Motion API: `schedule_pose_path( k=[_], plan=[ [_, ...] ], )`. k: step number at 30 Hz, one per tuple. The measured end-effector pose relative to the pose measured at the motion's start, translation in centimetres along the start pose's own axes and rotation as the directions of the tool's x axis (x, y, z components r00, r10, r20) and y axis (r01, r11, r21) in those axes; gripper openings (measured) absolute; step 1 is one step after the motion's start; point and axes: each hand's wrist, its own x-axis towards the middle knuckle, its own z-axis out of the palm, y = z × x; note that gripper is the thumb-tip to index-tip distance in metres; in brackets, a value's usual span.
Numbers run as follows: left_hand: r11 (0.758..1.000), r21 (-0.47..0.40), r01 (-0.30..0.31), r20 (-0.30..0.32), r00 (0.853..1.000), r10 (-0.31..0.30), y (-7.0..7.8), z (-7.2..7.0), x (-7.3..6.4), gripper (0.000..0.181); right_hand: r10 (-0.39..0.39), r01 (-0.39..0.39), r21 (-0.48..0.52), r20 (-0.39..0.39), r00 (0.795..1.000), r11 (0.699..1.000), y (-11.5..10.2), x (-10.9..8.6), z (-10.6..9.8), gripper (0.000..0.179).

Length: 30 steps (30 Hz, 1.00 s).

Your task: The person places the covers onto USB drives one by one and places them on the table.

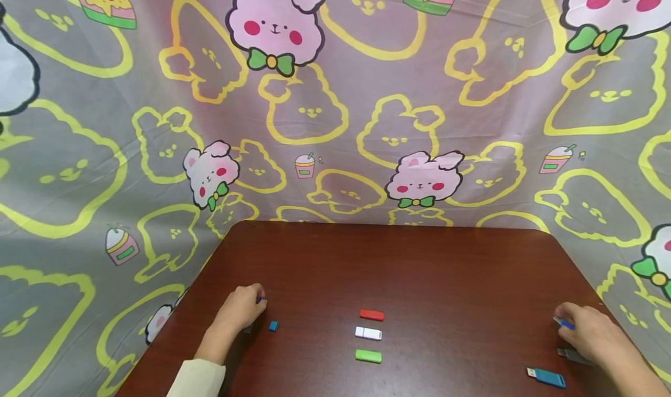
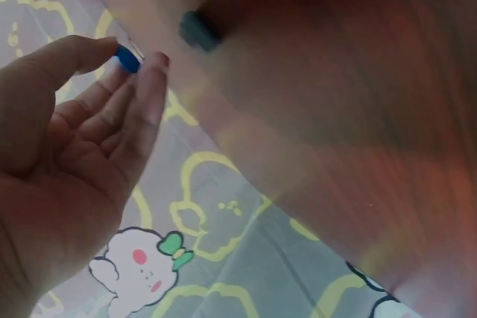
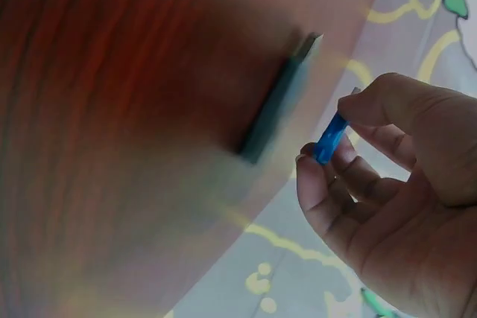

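On the left side of the table, my left hand [image 1: 242,305] pinches a small blue cap [image 2: 128,59] between thumb and fingertips. A dark cap [image 2: 200,31] lies close by, partly hidden by the wrist in the head view, with a teal cap [image 1: 274,326] to its right. At the right side, my right hand [image 1: 589,333] pinches a blue USB stick [image 3: 332,138], its metal plug bare. Beneath that hand lies a dark USB stick [image 3: 276,106] with its plug exposed. Nearer the front is an uncapped teal USB stick [image 1: 546,378].
Mid-table, a red USB stick [image 1: 371,315], a white one [image 1: 368,333] and a green one [image 1: 368,356] lie in a column. The brown table [image 1: 419,269] has a patterned cloth [image 1: 356,123] hanging behind it and at both sides.
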Motion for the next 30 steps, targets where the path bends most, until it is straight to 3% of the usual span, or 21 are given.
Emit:
schedule_pose_path(
  k=[6, 11, 19, 26, 30],
  plan=[
    [0.996, -0.040, -0.084, -0.012, 0.996, 0.084, 1.7, 0.1, -0.1, 0.012, -0.088, 0.092, 0.029, -0.098, 0.991, 0.995, -2.5, -0.6, -0.3, 0.026],
    [0.981, -0.080, -0.174, -0.038, 0.984, 0.172, 3.0, 0.3, -0.2, 0.011, -0.133, 0.142, 0.044, -0.165, 0.977, 0.989, -4.4, -1.3, -0.3, 0.024],
    [0.947, -0.124, -0.296, -0.084, 0.954, 0.287, 4.8, 0.6, -0.6, 0.009, -0.206, 0.227, 0.036, -0.298, 0.932, 0.973, -6.4, -2.0, 0.4, 0.023],
    [0.923, -0.117, -0.367, -0.127, 0.927, 0.353, 6.1, 1.0, -0.9, 0.011, -0.224, 0.256, 0.061, -0.318, 0.921, 0.965, -7.9, -2.4, 0.7, 0.023],
    [0.904, -0.104, -0.415, -0.152, 0.905, 0.398, 6.6, 1.1, -1.0, 0.009, -0.257, 0.291, 0.046, -0.355, 0.899, 0.956, -8.7, -2.7, 1.1, 0.023]
  ],
)
